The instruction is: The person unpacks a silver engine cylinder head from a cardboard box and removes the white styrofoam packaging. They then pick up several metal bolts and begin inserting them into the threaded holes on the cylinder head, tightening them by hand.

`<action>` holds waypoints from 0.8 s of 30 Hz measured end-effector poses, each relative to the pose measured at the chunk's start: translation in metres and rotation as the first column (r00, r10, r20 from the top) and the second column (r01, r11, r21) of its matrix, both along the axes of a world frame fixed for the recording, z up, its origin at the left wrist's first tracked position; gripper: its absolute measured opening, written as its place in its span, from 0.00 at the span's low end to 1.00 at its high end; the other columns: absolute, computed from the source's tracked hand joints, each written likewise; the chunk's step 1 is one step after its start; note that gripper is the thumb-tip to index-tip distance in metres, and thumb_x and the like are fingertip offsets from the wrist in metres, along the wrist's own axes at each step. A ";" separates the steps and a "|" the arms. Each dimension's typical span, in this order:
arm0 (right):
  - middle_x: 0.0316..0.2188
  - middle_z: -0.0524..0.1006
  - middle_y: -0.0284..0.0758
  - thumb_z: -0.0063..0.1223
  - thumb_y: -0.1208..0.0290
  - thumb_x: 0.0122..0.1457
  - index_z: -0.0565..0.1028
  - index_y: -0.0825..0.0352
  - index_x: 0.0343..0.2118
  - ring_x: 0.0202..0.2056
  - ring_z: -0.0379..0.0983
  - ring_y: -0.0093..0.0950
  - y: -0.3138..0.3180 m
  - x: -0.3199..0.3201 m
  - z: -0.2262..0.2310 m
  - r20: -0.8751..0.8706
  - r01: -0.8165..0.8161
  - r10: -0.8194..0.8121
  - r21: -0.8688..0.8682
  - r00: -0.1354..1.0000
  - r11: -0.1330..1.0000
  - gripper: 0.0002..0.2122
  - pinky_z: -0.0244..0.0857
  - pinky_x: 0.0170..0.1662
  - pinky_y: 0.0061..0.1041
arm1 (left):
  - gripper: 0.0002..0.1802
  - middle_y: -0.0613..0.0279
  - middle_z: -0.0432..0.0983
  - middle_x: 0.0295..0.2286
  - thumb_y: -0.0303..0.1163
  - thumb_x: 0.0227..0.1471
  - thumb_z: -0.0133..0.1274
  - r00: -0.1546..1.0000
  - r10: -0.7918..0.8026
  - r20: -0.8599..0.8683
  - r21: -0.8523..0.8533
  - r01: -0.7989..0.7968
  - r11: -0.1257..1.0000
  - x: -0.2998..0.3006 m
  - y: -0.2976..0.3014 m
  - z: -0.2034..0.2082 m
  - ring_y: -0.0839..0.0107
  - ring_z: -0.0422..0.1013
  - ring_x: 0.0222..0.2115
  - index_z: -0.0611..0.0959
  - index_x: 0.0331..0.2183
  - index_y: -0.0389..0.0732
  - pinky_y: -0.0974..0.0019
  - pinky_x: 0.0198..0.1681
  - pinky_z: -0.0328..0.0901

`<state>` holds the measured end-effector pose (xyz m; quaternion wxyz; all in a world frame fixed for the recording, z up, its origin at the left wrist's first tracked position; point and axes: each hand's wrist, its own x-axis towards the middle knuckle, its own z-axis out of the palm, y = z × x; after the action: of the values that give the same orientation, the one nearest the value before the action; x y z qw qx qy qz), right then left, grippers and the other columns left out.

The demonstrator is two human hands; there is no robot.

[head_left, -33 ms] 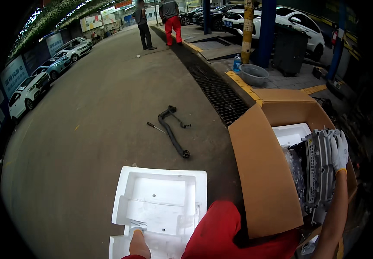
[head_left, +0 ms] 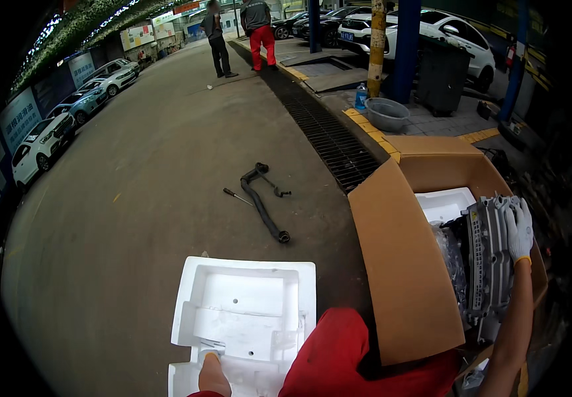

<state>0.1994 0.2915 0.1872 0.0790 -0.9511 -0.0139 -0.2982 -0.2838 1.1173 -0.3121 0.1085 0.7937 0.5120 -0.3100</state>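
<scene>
My right hand, in a white knitted glove, lies with its fingers stretched along the outer side of a ribbed grey metal engine part. That part stands on edge inside an open cardboard box, with clear plastic wrap beside it. Low in the view, my gloved left hand is at a white foam packing tray on the floor. Its fingers blend into the white foam, so their grip is hidden.
A black hose and a screwdriver-like tool lie on the floor ahead. A drain grate runs past the box. Beyond stand a grey basin, a blue bottle and a dark bin. Two people stand far off.
</scene>
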 end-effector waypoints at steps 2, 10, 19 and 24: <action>0.71 0.63 0.49 0.47 0.54 0.72 0.76 0.70 0.58 0.69 0.60 0.48 -0.004 -0.002 -0.003 -0.002 0.022 -0.022 0.011 1.000 1.000 0.24 0.52 0.72 0.40 | 0.29 0.54 0.82 0.53 0.51 0.61 0.51 0.999 0.029 0.012 -0.004 -0.029 1.000 0.000 -0.005 0.001 0.55 0.79 0.54 0.83 0.57 0.48 0.54 0.55 0.73; 0.73 0.60 0.46 0.44 0.54 0.74 0.73 0.69 0.63 0.71 0.58 0.45 0.007 0.008 -0.003 -0.073 0.030 -0.029 0.004 0.997 1.000 0.25 0.50 0.73 0.38 | 0.32 0.52 0.82 0.53 0.55 0.58 0.54 0.985 0.151 0.079 0.015 -0.153 0.988 -0.055 -0.030 -0.007 0.55 0.79 0.54 0.84 0.57 0.46 0.55 0.56 0.73; 0.77 0.54 0.39 0.31 0.49 0.77 0.62 0.60 0.74 0.75 0.50 0.36 -0.074 0.043 -0.024 -0.226 -0.149 0.190 0.186 0.956 0.971 0.29 0.46 0.76 0.35 | 0.24 0.50 0.82 0.52 0.48 0.65 0.47 0.986 0.145 0.086 0.101 -0.153 0.983 -0.083 0.022 -0.070 0.54 0.78 0.54 0.84 0.52 0.44 0.56 0.54 0.74; 0.77 0.53 0.40 0.30 0.49 0.77 0.60 0.61 0.75 0.76 0.48 0.37 -0.065 0.057 -0.020 -0.213 -0.168 0.203 0.170 0.956 0.971 0.30 0.42 0.77 0.36 | 0.29 0.53 0.85 0.48 0.56 0.62 0.49 0.887 0.427 0.178 0.014 -0.436 0.900 -0.088 0.025 -0.069 0.54 0.80 0.49 0.87 0.48 0.44 0.55 0.50 0.74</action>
<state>0.2568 0.2267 0.1675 0.1788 -0.9650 -0.0718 -0.1780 -0.3716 1.1423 -0.3807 0.1967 0.6862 0.6726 -0.1952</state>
